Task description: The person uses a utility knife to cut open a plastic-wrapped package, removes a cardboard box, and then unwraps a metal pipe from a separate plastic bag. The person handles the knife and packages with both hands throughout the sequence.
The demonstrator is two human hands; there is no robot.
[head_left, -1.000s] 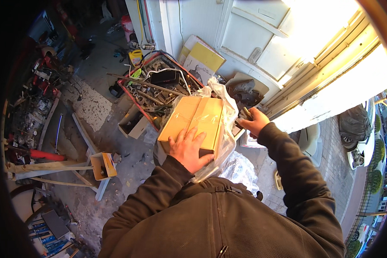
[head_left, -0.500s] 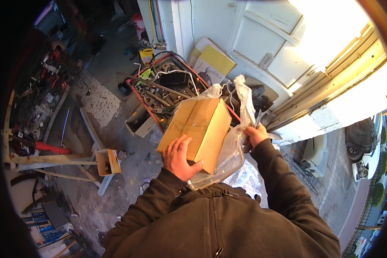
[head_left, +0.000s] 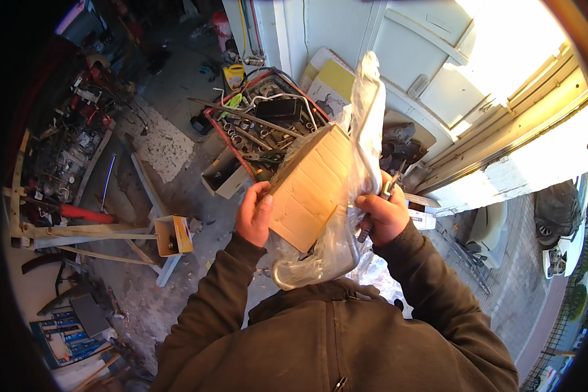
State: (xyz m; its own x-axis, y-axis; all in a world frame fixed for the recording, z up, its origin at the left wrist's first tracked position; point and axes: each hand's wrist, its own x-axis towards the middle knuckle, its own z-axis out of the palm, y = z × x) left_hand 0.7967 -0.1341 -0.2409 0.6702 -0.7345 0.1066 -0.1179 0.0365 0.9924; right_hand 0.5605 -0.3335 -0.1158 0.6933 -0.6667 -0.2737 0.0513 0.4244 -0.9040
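Observation:
A brown cardboard box (head_left: 310, 186) is tilted in front of my chest. My left hand (head_left: 255, 214) grips its left edge, thumb on the near face and fingers behind. Along the box's right side runs a bent metal tube (head_left: 371, 140) in clear plastic wrap, its lower end curving below the box near my jacket. My right hand (head_left: 387, 210) is closed, pinching the wrapped tube. The same hand also holds a slim dark tool (head_left: 366, 230), which sticks out above and below the fist; its exact kind is hidden.
Beyond the box stands a red-rimmed tray (head_left: 235, 147) full of wrenches and loose metal parts. A small open carton (head_left: 174, 236) rests on a metal frame at left. A yellow jug (head_left: 234, 76) is near the pale wall. Crumpled clear plastic (head_left: 375, 274) lies below my right hand.
The box has turned, showing a different face. My left hand has shifted from its top to its left edge. The wrapped tube has risen and is more upright beside the box.

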